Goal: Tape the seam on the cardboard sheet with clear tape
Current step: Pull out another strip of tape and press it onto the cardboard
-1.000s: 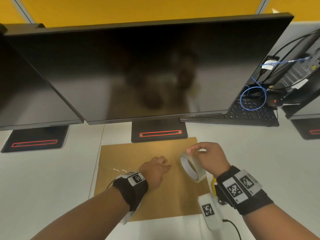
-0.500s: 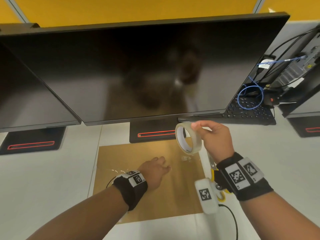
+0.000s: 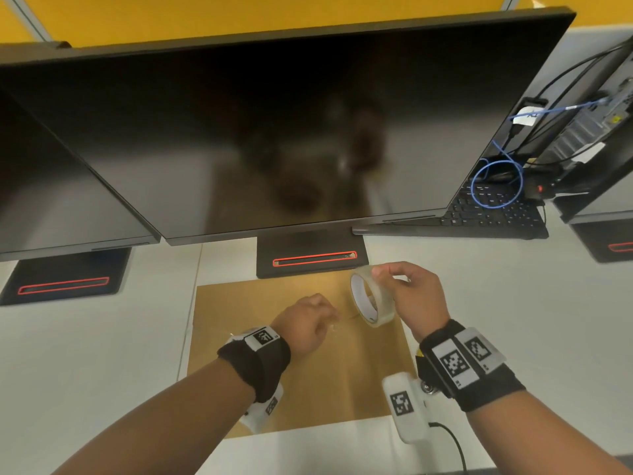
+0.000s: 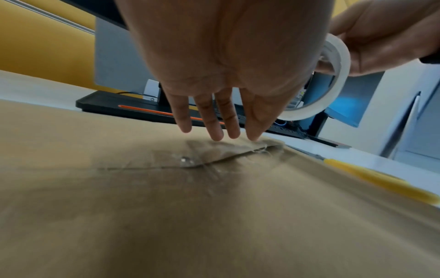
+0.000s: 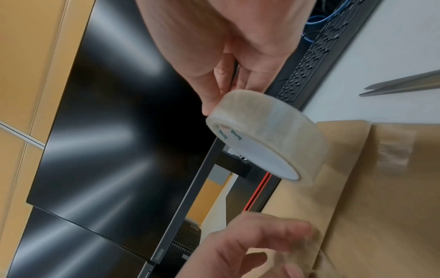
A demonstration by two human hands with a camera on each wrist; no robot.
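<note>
A brown cardboard sheet [image 3: 239, 337] lies flat on the white desk in front of the monitor base. Its seam [image 4: 226, 158] shows in the left wrist view as a raised flap edge with bits of clear tape on it. My left hand [image 3: 305, 323] reaches over the middle of the sheet, and its straight fingers [image 4: 219, 131] touch the cardboard just beyond the seam. My right hand [image 3: 411, 296] pinches a roll of clear tape [image 3: 382, 305] at its top edge. It holds the roll on edge just above the sheet, right of the left hand. A thin glinting strand seems to run between the roll and the left hand.
A large dark monitor [image 3: 274, 132] overhangs the desk, its base [image 3: 311, 258] touching the sheet's far edge. Scissors [image 5: 404, 84] with yellow handles [image 4: 381, 180] lie right of the sheet. A keyboard [image 3: 496, 217] and a blue cable [image 3: 496, 181] sit at the far right.
The right hand raised the roll toward the monitor base, then brought it back down and nearer the left hand. The left hand has stayed on the sheet.
</note>
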